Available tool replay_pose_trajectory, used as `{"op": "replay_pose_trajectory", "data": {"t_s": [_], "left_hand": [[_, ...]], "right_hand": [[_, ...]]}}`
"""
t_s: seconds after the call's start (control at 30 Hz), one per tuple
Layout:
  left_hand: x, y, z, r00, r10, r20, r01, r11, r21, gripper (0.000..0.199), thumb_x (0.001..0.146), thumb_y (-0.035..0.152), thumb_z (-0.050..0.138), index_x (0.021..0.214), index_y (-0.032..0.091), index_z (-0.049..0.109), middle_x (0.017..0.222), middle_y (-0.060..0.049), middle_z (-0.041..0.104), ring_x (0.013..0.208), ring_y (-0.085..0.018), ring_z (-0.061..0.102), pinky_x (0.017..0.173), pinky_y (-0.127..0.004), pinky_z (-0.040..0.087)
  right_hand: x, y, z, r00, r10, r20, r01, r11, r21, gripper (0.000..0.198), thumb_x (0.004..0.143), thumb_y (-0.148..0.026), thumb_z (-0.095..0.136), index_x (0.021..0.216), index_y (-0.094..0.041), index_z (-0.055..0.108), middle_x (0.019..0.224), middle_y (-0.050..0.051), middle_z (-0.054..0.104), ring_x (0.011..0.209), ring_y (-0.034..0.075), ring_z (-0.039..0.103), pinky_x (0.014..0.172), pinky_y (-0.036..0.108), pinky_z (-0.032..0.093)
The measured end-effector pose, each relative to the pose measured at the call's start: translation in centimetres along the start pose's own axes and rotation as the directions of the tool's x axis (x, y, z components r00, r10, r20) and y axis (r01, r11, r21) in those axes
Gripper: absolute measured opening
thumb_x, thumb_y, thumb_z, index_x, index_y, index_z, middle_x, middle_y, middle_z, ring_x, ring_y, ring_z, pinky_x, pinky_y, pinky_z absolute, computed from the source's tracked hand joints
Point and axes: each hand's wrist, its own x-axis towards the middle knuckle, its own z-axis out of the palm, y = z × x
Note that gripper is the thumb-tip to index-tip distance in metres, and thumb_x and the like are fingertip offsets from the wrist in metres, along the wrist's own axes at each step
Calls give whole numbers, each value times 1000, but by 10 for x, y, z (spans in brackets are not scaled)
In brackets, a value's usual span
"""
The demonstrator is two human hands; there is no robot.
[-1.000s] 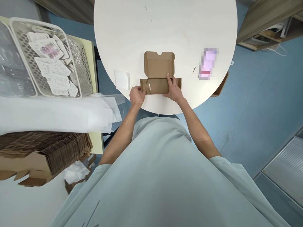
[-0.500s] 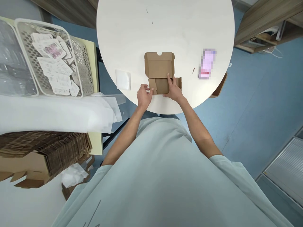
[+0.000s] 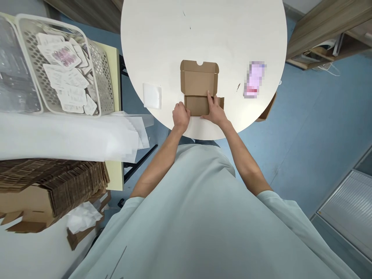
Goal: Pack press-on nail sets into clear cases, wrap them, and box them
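Observation:
A small brown cardboard box sits on the white round table in front of me. Its lid is folded back, away from me, and the inside shows bare cardboard. At the box's left end my left hand is closed, fingers curled, with the thumb against the side wall. My right hand grips the right end, thumb at the front edge and fingers reaching over the inside towards the lid. Beyond the right fingers a side flap sticks outward.
A white padded square lies left of the box, and a blurred pinkish rectangle lies right. On the left side table are a white basket of printed cards, white sheets and stacked flat cardboard.
The left end flap, which lay inward over the box, now stands up at the side. My left hand's fingers have curled closed there. My right hand keeps its grip.

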Motion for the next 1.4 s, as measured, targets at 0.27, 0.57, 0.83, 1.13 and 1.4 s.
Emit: {"op": "replay_pose_trajectory", "data": {"t_s": [0.27,0.57,0.83,1.13,1.4], "left_hand": [[-8,15,-5,998,-32,47,31,999,17,26,113,30,60,134,19,68,145,-26,70,140,-52,72,121,-69,56],[-8,16,-10,999,-16,40,14,999,34,28,111,30,62,136,21,69,145,-25,72,141,-51,71,120,-67,56],[-10,15,-5,999,-4,39,1,995,98,32,111,24,53,138,18,69,147,-27,71,138,-51,73,119,-65,57],[-12,21,-19,994,10,108,-48,932,360,36,115,29,45,133,17,74,134,-26,79,131,-46,75,114,-57,57],[-8,17,-22,992,-1,128,-48,924,379,39,112,35,48,128,17,79,124,-26,80,126,-47,75,111,-57,56]], "right_hand": [[-42,28,-20,894,163,-418,-146,987,72,64,118,-59,55,174,-28,49,157,19,65,140,35,69,115,58,64],[-55,11,-11,898,322,-302,-290,946,147,9,118,-30,58,111,-26,60,106,11,81,102,30,79,96,44,61],[-47,-20,9,926,238,-294,-233,971,52,21,122,-43,60,124,-22,66,131,16,81,110,28,80,102,43,60],[-30,-20,-2,898,375,-229,-416,895,-165,18,119,-27,56,109,-19,70,112,19,82,105,34,77,95,45,60],[-31,-38,-2,900,389,-194,-435,827,-358,23,116,-18,46,121,-14,68,121,24,79,112,40,77,95,49,60]]}}
